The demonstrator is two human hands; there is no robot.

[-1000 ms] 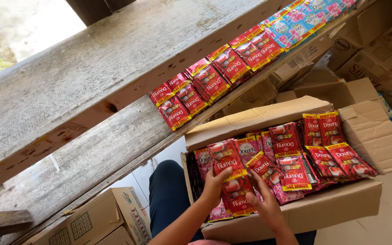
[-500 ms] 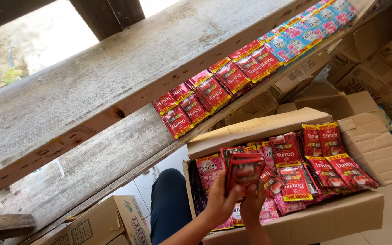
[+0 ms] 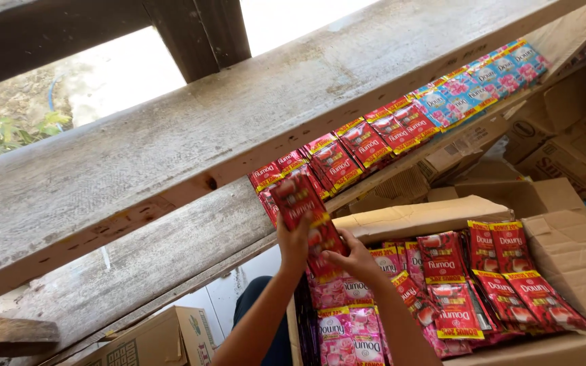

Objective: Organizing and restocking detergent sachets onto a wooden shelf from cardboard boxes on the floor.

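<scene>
1. The left hand (image 3: 293, 240) and the right hand (image 3: 354, 261) both pinch one strip of red packets (image 3: 303, 217). The fingers press tight on it, the left hand higher up and the right hand lower down.
2. The strip is in the middle of the frame, lifted up out of the box (image 3: 428, 220). Its top end is close to the red packets on the shelf (image 3: 337, 163).
3. To do this well, I think both hands should keep the strip straight and flat. It should go right next to the red row, not on top of it.
4. More red and pink packets (image 3: 456, 298) lie in the box at the lower right.
5. Blue packets (image 3: 476, 85) sit further along the shelf, at the upper right.
6. A wooden beam (image 3: 171, 156) runs across the frame above the shelf.
7. Hard to see: the strip's lower end hides behind the hands. The box bottom is cut off. I cannot tell how many packets the strip has.
</scene>
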